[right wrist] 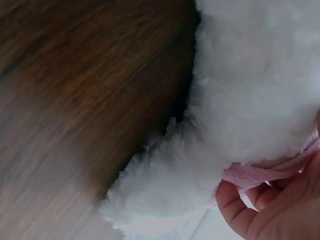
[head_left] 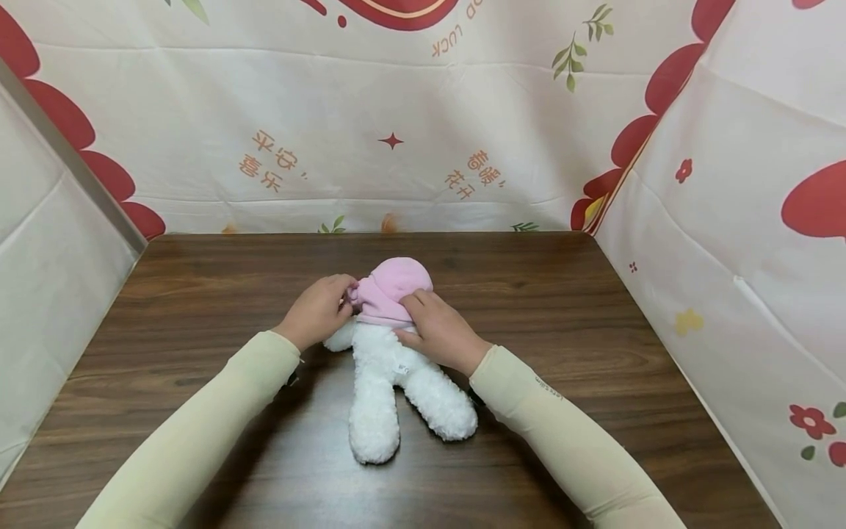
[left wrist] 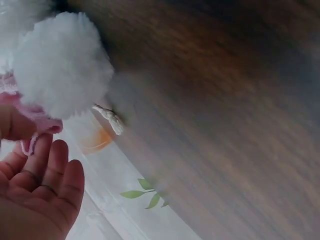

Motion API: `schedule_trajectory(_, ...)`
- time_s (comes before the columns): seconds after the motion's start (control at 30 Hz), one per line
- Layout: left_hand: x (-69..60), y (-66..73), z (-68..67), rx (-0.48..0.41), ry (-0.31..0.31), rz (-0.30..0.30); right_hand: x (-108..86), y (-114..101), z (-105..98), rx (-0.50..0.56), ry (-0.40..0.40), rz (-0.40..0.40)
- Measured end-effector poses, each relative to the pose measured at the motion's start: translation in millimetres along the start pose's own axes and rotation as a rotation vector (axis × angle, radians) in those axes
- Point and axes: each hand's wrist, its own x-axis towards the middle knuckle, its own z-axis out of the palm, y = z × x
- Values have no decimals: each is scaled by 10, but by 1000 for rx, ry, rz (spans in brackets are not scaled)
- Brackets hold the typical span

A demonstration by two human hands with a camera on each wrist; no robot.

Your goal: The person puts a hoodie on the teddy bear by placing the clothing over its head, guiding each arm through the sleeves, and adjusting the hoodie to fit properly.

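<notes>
A white fluffy plush toy (head_left: 377,360) lies on the brown table, its legs toward the front edge. Pink cloth (head_left: 399,279) covers its upper part. My left hand (head_left: 317,311) pinches the edge of the cloth on the left side; in the left wrist view that hand (left wrist: 42,185) has thumb and fingertips on a pink strip beside a fluffy limb (left wrist: 65,65). On the other side my right hand (head_left: 444,330) grips the cloth, and the right wrist view shows its fingers (right wrist: 232,205) curled at the pink hem (right wrist: 260,174) against the white fur. The toy's head is hidden.
The wooden table (head_left: 562,308) extends on both sides of the toy. A printed white cloth (head_left: 390,88) hangs behind it, with more cloth at the left and right. A small braided cord (left wrist: 111,120) shows by the fluffy limb in the left wrist view.
</notes>
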Motion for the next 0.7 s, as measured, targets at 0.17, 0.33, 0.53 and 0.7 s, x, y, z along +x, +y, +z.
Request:
schedule_trajectory(0.17, -9, 5, -9, 15, 50, -1, 1, -32, 5, 5, 18, 26)
schedule_trajectory(0.33, -22, 14, -17, 22, 78, -11, -4, -49, 19, 0, 25, 45)
schedule_trajectory(0.53, -70, 11, -26, 27, 102, -7, -5, -52, 23, -1, 22, 57)
schedule_trajectory(0.7, -117, 3, -37, 21, 101, -14, -6, -50, 36, -2, 31, 58)
